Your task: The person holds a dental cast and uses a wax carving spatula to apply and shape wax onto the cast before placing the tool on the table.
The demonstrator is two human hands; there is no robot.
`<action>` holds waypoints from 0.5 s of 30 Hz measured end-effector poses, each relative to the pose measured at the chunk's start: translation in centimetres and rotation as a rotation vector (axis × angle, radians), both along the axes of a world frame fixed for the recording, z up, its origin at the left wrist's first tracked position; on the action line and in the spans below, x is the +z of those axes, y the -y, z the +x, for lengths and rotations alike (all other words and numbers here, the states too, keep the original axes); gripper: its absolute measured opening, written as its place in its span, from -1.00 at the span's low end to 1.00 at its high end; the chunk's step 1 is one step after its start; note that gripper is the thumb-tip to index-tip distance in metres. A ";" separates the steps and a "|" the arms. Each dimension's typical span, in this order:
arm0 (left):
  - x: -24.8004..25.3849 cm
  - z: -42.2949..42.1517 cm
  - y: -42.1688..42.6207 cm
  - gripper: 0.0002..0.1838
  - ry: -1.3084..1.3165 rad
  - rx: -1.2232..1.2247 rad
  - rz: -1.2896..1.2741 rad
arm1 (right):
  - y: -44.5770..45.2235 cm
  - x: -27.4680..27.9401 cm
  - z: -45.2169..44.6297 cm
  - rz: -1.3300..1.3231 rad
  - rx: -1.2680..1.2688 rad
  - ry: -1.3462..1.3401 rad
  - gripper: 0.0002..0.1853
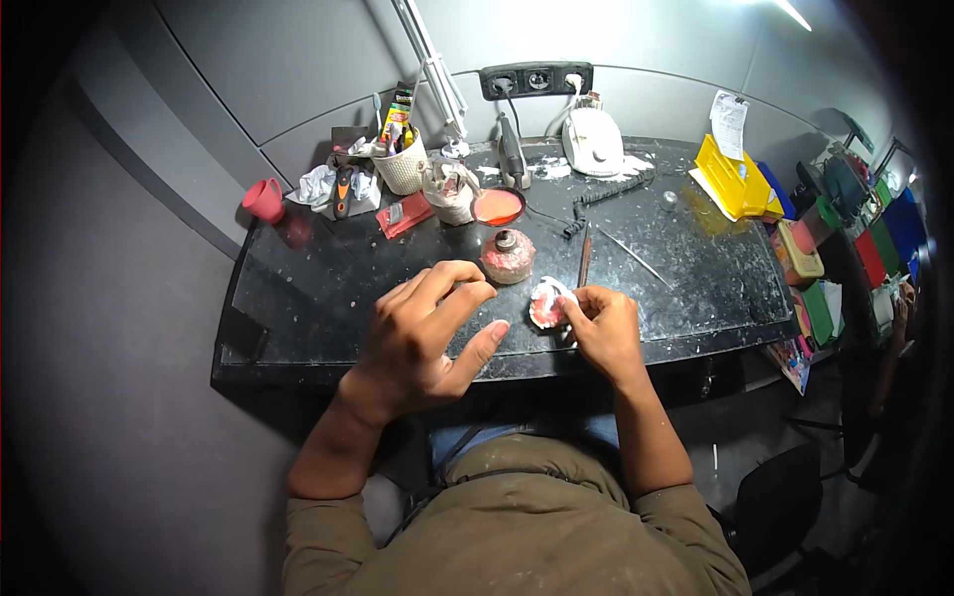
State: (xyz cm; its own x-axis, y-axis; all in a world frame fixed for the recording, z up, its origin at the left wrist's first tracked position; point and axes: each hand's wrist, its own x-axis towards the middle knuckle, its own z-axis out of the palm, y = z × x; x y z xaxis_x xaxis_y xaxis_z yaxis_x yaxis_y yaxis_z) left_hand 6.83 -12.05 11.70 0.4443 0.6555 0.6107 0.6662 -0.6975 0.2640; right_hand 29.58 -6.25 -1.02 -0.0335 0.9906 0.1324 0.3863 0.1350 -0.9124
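Near the front edge of the black table, my right hand (602,320) pinches a small white piece with a pink-red patch (546,304) between thumb and fingers. My left hand (447,323) is raised to the left of it, thumb and fingers apart, holding nothing. Just beyond my left fingertips stands a round pinkish jar with a dark metal top (508,257). Behind the jar sits a shallow dish of orange-pink material (498,207). A brown-handled tool (585,260) and a thin metal tool (637,257) lie beyond my right hand.
The black table (328,328) also bears a red cup (264,201), a woven holder with tools (402,164), a glass jar (450,197), a handpiece (512,154), a white device (592,141) with a coiled cord, and a yellow holder (730,179). A lamp arm (433,70) rises behind.
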 end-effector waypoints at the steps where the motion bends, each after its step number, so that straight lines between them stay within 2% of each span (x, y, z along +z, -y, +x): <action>1: 0.5 0.0 0.3 -0.74 0.002 0.001 0.004 | -0.1 -0.1 -0.2 0.004 0.001 0.002 -0.77; 3: 1.3 -0.1 0.9 -0.70 -0.125 0.005 0.140 | -0.2 -0.2 -0.6 0.181 -0.065 0.142 -0.76; 4: 1.5 -0.1 1.1 -0.70 -0.146 0.004 0.169 | -0.2 -0.5 -0.5 0.269 -0.115 0.247 -0.69; 5: 1.7 -0.1 1.3 -0.70 -0.152 0.008 0.173 | 0.2 0.1 -0.5 0.273 -0.113 0.240 -0.69; 8: 0.8 0.7 1.4 -0.73 -0.210 0.085 0.104 | 2.6 4.7 -0.4 0.644 -0.106 0.180 -0.51; 9: -0.4 1.4 1.5 -0.68 -0.265 0.092 0.033 | 3.8 6.0 -0.7 0.788 -0.077 0.146 -0.47; 11: -3.3 3.7 1.3 -0.57 -0.343 -0.084 -0.164 | 8.5 5.7 -3.3 0.751 0.323 0.199 -0.43; 13: -7.1 8.1 1.6 -0.46 -0.448 -0.113 -0.174 | 13.8 5.5 -7.1 0.826 1.012 0.106 -0.29; 15: -9.0 10.4 2.0 -0.46 -0.473 -0.188 -0.115 | 16.4 6.1 -8.4 1.038 1.074 0.008 -0.31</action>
State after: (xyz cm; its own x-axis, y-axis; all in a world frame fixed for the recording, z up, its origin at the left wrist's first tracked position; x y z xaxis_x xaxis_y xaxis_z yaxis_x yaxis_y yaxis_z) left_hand 17.19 -14.05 2.73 0.7711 0.5885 0.2433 0.5968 -0.8011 0.0462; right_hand 21.16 -22.63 5.06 -0.6710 -0.0401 0.7404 -0.3114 0.9214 -0.2323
